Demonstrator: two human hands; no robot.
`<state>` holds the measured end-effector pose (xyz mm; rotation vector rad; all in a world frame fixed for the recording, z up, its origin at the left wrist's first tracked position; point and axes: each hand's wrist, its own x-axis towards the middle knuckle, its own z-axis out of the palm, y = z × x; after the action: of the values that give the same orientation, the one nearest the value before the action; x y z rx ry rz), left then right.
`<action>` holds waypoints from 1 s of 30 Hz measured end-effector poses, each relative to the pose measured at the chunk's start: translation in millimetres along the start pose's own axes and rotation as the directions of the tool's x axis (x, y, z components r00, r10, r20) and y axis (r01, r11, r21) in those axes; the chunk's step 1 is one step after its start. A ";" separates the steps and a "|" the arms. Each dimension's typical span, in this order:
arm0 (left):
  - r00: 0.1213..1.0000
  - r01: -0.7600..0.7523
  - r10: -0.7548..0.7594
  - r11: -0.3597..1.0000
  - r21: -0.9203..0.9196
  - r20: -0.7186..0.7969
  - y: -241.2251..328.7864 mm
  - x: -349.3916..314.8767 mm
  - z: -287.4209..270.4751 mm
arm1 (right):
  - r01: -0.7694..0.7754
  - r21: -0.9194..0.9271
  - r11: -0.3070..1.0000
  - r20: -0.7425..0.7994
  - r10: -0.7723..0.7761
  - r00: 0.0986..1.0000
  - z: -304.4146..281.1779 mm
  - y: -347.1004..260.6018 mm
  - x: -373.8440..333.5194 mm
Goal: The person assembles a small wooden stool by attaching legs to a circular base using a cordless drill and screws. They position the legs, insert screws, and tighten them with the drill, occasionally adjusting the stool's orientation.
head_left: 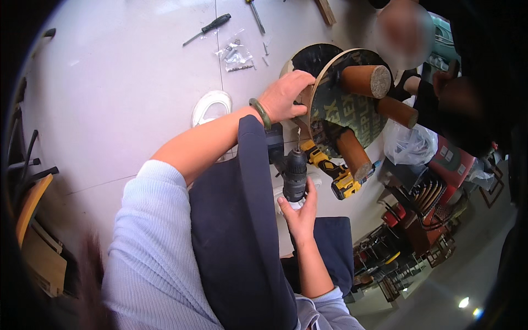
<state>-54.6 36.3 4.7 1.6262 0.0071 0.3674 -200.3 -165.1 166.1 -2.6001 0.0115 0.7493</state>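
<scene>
My left hand, a green bangle at its wrist, grips the rim of a round wooden board tipped on edge. Three brown round legs stick out from the board's dark printed face; one leg is near the top. Behind it is a second round board, partly hidden. My right hand is closed round the back end of a black power drill. Its thin bit points away from me, just short of the board's lower left rim. The drill's handle is partly hidden.
A yellow-and-black cordless drill lies beyond the black one. On the pale tiles are a screwdriver, another screwdriver, a clear bag of hardware and loose screws. Another person sits close at right, near a white plastic bag.
</scene>
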 end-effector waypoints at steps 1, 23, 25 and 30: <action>1.000 0.001 -0.002 1.000 -0.029 -0.029 0.0 -3.0 -2.4 | -0.030 0.067 0.997 0.065 0.025 0.998 2.9 -0.1 5.2; 0.369 0.580 -0.058 0.794 -0.181 0.928 -37.0 83.5 -33.3 | -0.078 0.116 0.990 -0.099 0.090 0.991 22.5 -22.4 30.8; 0.399 0.553 -0.060 0.812 -0.187 0.915 -38.1 77.7 -32.1 | -0.117 0.114 0.987 -0.089 0.127 0.988 21.9 -23.1 30.8; 0.595 0.454 -0.061 0.848 -0.273 0.801 -40.7 52.2 -23.8 | -0.174 0.141 0.975 -0.051 0.182 0.982 22.2 -21.3 30.4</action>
<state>-2.1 75.0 -21.8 1.1614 -0.4599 -0.5752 -182.9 -133.4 142.4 -2.5137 0.3085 0.7006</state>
